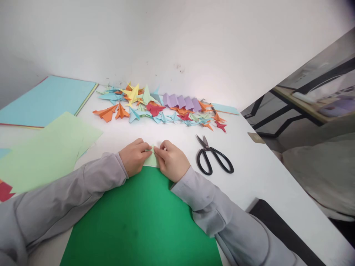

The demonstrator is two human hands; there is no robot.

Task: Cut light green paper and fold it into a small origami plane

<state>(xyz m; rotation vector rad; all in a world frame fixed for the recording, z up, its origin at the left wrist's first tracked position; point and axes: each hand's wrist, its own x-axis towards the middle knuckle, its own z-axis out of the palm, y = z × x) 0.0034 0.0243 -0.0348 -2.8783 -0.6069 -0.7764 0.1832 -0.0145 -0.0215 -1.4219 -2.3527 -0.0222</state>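
Observation:
A small light green paper [151, 160] with a pointed top lies at the far edge of a green sheet [141, 218]. My left hand [135, 157] pinches its left side near the tip, fingers closed. From the right, my right hand [173, 160] grips the same paper between thumb and curled fingers. The fingertips of both hands nearly meet at the tip and partly cover it. Black-handled scissors [212, 155], blades slightly apart, lie to the right of my right hand.
Folded paper shapes in many colours [155, 107] are heaped along the wall. Blue sheets [52, 99] and light green sheets [47, 147] lie at the left. A black object [280, 229] is by my right forearm, near the table's right edge.

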